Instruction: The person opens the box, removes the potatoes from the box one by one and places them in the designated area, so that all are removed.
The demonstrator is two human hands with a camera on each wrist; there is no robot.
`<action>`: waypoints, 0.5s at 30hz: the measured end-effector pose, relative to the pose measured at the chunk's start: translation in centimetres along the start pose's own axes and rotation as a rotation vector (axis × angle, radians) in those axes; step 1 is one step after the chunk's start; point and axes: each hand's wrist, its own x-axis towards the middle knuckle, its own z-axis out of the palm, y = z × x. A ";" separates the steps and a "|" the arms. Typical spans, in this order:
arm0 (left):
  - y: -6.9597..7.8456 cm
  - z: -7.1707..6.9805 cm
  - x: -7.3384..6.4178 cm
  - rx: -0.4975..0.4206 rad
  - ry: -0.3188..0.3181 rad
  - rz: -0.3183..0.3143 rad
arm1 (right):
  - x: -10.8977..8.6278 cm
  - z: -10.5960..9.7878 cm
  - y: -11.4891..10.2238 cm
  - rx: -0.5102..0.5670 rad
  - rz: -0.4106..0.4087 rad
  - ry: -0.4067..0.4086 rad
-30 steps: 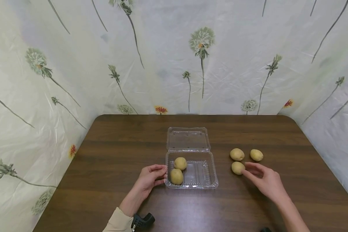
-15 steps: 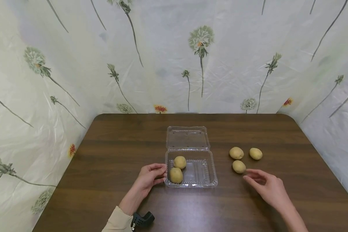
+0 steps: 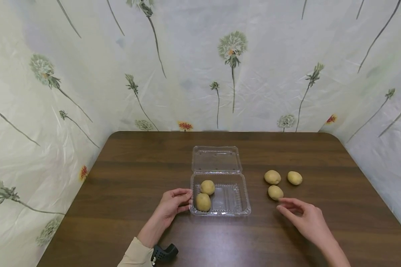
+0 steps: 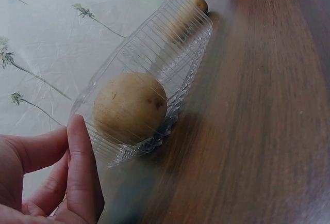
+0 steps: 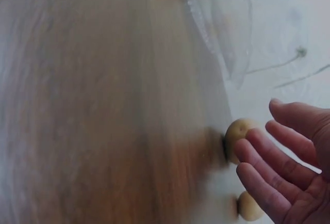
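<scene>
A clear plastic clamshell container lies opened out on the table, its lid folded back behind it. In its left half sit two potatoes, a rear one and a front one. My left hand pinches the container's left rim between thumb and fingers; a potato shows through the wall in the left wrist view. My right hand, fingers relaxed and apart, hovers just in front and right of the nearest loose potato. In the right wrist view its palm holds nothing.
Two more loose potatoes lie behind that one, at left and right. The brown wooden table has rounded far corners. A flower-printed sheet hangs around its back and sides.
My right fingers were at the nearest loose potato, drew back toward the front right, then moved slightly left again. That potato shifted slightly right. My left hand stays on the container's rim.
</scene>
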 end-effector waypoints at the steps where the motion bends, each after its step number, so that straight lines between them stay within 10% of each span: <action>1: 0.0 0.0 0.0 0.003 -0.001 0.000 | 0.0 0.0 -0.1 0.006 -0.003 -0.001; 15: -0.2 -0.1 0.1 0.001 -0.001 0.005 | -0.1 1.4 -2.2 0.055 -0.047 -0.013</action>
